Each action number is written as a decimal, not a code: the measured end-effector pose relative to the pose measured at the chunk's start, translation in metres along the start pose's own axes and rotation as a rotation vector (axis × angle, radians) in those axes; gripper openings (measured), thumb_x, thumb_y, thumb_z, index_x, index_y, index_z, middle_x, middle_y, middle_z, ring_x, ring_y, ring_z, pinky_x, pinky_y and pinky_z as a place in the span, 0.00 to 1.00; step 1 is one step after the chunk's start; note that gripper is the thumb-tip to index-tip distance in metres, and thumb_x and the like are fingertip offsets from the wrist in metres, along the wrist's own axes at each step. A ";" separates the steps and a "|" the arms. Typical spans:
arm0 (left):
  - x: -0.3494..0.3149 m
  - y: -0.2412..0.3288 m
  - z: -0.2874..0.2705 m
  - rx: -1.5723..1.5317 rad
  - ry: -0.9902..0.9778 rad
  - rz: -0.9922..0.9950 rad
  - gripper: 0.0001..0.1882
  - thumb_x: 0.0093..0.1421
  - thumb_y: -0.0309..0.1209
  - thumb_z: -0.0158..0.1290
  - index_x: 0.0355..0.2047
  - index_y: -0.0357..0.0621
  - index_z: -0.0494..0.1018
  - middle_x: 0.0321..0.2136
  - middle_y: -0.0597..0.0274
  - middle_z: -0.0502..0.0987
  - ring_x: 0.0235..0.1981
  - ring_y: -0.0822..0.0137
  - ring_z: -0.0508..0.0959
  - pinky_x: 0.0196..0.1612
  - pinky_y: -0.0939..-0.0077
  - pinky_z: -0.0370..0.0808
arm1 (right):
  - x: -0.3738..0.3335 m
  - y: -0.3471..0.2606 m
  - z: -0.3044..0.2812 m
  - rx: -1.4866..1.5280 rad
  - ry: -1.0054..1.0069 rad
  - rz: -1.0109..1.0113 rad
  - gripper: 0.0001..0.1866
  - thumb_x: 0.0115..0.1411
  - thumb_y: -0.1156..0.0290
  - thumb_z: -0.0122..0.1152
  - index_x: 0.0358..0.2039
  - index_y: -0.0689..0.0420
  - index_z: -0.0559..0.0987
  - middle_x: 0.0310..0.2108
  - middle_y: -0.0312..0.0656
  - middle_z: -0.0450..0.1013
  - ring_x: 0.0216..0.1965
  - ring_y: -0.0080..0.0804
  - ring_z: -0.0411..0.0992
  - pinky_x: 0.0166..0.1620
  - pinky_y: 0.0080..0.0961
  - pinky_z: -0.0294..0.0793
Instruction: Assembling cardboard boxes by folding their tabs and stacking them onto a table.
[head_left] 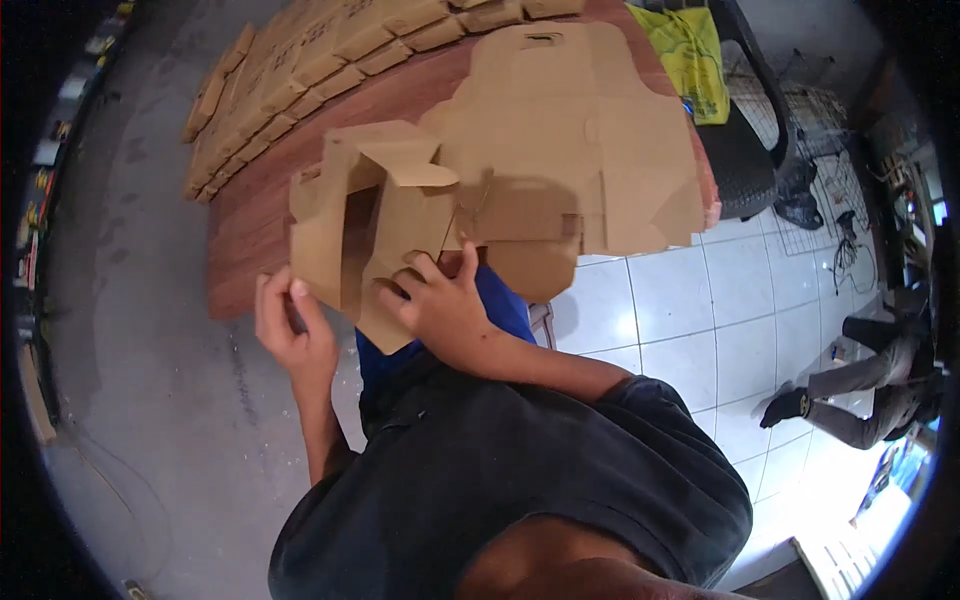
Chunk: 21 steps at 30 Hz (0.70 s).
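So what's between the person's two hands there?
In the head view, a half-folded brown cardboard box sits between the left hand and right hand; both grip its lower edge.

Half-folded brown cardboard box (370, 220) in both hands, flat box blank (580, 130) behind, folded boxes (300, 60) stacked far left

Crowded tabletop, open floor on my left

Flat cardboard blanks (580, 130) and folded boxes (300, 70) fill the wooden table (250, 230); I see bare grey floor (150, 400) leftward, a black chair (745, 160) blocking the right.
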<state>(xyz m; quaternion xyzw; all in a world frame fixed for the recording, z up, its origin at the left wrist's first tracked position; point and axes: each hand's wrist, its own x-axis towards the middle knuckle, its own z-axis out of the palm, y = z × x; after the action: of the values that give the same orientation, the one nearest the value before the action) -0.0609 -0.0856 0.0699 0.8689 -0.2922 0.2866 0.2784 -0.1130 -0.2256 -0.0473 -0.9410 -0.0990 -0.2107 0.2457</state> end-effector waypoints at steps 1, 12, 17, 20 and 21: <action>0.004 -0.005 -0.006 0.017 0.018 -0.013 0.06 0.68 0.23 0.48 0.40 0.33 0.74 0.30 0.56 0.72 0.30 0.63 0.72 0.32 0.69 0.68 | 0.004 -0.003 0.006 -0.035 0.061 -0.025 0.26 0.43 0.60 0.73 0.47 0.41 0.82 0.46 0.29 0.76 0.62 0.31 0.64 0.59 0.77 0.46; 0.036 -0.073 -0.033 -0.844 0.470 -0.509 0.10 0.73 0.27 0.46 0.47 0.36 0.74 0.39 0.63 0.78 0.38 0.76 0.77 0.38 0.81 0.75 | 0.084 -0.023 -0.045 0.470 0.848 -0.006 0.13 0.50 0.76 0.71 0.37 0.52 0.83 0.47 0.48 0.77 0.53 0.46 0.75 0.60 0.48 0.66; 0.030 -0.097 -0.019 -0.686 0.420 -0.452 0.12 0.72 0.31 0.49 0.47 0.33 0.75 0.39 0.64 0.78 0.38 0.79 0.75 0.39 0.84 0.72 | 0.107 -0.037 -0.015 0.746 0.595 0.128 0.26 0.58 0.86 0.59 0.58 0.57 0.73 0.52 0.56 0.76 0.53 0.55 0.77 0.52 0.35 0.78; 0.030 -0.102 -0.017 -0.629 0.454 -0.417 0.11 0.69 0.29 0.54 0.44 0.32 0.76 0.37 0.64 0.78 0.37 0.79 0.74 0.38 0.82 0.72 | 0.127 -0.052 -0.009 0.732 0.592 0.119 0.29 0.56 0.89 0.55 0.59 0.56 0.73 0.52 0.54 0.77 0.48 0.52 0.80 0.48 0.35 0.80; 0.032 -0.104 -0.017 -0.588 0.448 -0.395 0.10 0.67 0.27 0.56 0.44 0.32 0.76 0.36 0.64 0.78 0.36 0.78 0.74 0.38 0.82 0.72 | 0.130 -0.053 -0.009 0.732 0.584 0.111 0.29 0.56 0.89 0.55 0.59 0.56 0.73 0.52 0.54 0.77 0.48 0.52 0.80 0.48 0.35 0.80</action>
<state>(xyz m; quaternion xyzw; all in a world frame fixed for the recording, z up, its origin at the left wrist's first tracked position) 0.0239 -0.0155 0.0697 0.7080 -0.1216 0.3141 0.6207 -0.0153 -0.1740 0.0399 -0.6978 -0.0431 -0.4043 0.5897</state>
